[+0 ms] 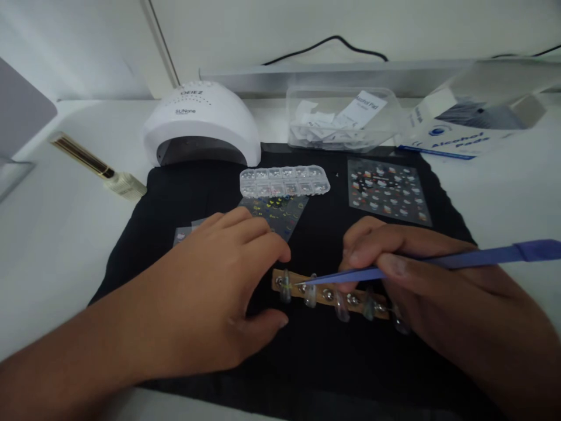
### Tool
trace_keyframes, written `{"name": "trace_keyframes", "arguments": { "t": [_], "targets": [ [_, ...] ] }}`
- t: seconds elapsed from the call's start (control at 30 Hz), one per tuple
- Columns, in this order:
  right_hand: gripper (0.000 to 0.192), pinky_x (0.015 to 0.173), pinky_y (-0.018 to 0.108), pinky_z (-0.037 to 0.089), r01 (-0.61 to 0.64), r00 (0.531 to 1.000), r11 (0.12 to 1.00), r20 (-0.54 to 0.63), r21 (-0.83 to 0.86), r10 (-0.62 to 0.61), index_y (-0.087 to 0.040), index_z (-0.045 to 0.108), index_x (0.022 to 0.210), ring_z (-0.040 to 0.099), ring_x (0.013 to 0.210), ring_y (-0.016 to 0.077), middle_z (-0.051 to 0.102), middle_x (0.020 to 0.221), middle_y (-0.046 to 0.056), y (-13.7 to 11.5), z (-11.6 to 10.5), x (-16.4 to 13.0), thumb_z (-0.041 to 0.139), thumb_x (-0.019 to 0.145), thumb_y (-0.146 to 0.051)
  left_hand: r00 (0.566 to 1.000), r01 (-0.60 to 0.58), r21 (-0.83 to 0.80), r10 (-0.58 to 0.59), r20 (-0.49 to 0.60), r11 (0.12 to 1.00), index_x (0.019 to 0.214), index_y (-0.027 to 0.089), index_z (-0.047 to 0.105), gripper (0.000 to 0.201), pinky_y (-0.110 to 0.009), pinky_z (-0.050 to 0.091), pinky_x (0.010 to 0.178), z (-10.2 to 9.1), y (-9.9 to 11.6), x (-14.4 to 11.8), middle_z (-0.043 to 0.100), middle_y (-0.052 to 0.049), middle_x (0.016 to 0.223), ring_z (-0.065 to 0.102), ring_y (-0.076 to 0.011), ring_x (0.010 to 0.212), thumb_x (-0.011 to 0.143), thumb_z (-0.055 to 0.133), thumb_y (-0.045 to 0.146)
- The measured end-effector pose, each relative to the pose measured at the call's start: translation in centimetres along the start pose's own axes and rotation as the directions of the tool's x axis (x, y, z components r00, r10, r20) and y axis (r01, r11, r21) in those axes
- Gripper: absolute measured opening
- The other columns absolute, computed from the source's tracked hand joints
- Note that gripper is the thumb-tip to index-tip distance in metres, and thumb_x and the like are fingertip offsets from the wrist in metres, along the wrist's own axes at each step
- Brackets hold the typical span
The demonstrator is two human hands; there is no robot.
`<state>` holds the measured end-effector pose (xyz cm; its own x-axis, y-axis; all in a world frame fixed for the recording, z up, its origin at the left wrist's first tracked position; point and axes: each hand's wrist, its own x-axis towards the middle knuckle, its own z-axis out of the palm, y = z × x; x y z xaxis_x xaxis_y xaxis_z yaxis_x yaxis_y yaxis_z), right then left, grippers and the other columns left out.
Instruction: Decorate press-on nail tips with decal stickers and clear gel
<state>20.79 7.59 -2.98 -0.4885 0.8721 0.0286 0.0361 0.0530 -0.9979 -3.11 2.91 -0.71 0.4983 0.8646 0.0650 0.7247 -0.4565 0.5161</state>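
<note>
A brown holder strip (326,297) with several clear false nails on it lies on a black mat (315,351). My left hand (219,292) rests at the strip's left end, fingers curled around that end, thumb below. My right hand (421,275) pinches blue tweezers (438,262); their tip touches the strip near the leftmost nail (286,285).
A white nail lamp (201,126) stands at the back left. A clear compartment box of small gems (284,181), two sticker sheets (388,190) (280,213), a clear tub of pads (342,117), an alcohol pads box (456,131) and a brush (100,169) surround the mat.
</note>
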Motion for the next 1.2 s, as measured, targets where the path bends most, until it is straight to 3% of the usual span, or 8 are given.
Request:
{"name": "trace_keyframes", "arguments": {
  "t": [0.2, 0.37, 0.57, 0.8, 1.2],
  "targets": [
    [0.017, 0.055, 0.019, 0.06, -0.018, 1.0, 1.0, 0.001, -0.008, 0.018, -0.031, 0.078, 0.079, 0.067, 0.064, 0.0137, 0.065, 0.078, 0.001, -0.04, 0.09, 0.07, 0.064, 0.09, -0.033, 0.999, -0.029, 0.014, 0.03, -0.021, 0.999, 0.096, 0.021, 0.058, 0.024, -0.04, 0.042, 0.075, -0.44, 0.22, 0.01, 0.063, -0.003, 0.096, 0.055, -0.0253, 0.093, 0.075, 0.069, 0.016],
    [0.018, 0.056, 0.018, 0.058, 0.002, 1.0, 0.999, -0.022, -0.041, -0.003, -0.03, 0.078, 0.077, 0.066, 0.065, 0.0132, 0.064, 0.076, 0.001, -0.16, 0.19, 0.05, 0.064, 0.089, -0.031, 0.996, -0.078, 0.018, 0.078, 0.033, 0.997, 0.083, 0.02, 0.061, 0.008, -0.039, 0.039, 0.069, -0.71, 0.36, 0.05, 0.061, -0.003, 0.086, 0.052, -0.0226, 0.083, 0.079, 0.063, 0.014],
    [0.017, 0.054, 0.025, 0.061, -0.035, 0.999, 0.998, 0.018, 0.054, 0.034, -0.027, 0.078, 0.078, 0.067, 0.062, 0.0163, 0.065, 0.076, 0.003, -0.08, 0.04, 0.02, 0.065, 0.089, -0.031, 0.994, -0.091, -0.018, 0.091, 0.053, 0.996, 0.078, 0.02, 0.064, 0.008, -0.04, 0.04, 0.071, -0.71, 0.34, -0.07, 0.059, -0.003, 0.084, 0.051, -0.0221, 0.081, 0.077, 0.065, 0.012],
    [0.017, 0.056, 0.017, 0.06, -0.038, 0.999, 0.998, -0.001, 0.045, 0.038, -0.026, 0.078, 0.076, 0.069, 0.062, 0.0126, 0.065, 0.074, 0.001, -0.23, 0.23, 0.13, 0.066, 0.087, -0.029, 0.994, -0.08, -0.025, 0.081, 0.066, 0.997, 0.079, 0.019, 0.068, 0.009, -0.041, 0.041, 0.071, -0.48, 0.33, -0.02, 0.06, -0.004, 0.082, 0.051, -0.0222, 0.081, 0.079, 0.063, 0.012],
    [0.016, 0.054, 0.018, 0.061, -0.065, 0.998, 0.995, 0.013, 0.075, 0.065, -0.027, 0.078, 0.077, 0.07, 0.06, 0.0134, 0.067, 0.073, 0.002, 0.05, 0.13, -0.02, 0.067, 0.087, -0.031, 0.993, -0.098, -0.015, 0.099, 0.061, 0.995, 0.081, 0.019, 0.068, 0.011, -0.039, 0.038, 0.07, -0.44, 0.37, 0.05, 0.06, -0.003, 0.084, 0.051, -0.0208, 0.082, 0.08, 0.061, 0.012]
  ]
}}
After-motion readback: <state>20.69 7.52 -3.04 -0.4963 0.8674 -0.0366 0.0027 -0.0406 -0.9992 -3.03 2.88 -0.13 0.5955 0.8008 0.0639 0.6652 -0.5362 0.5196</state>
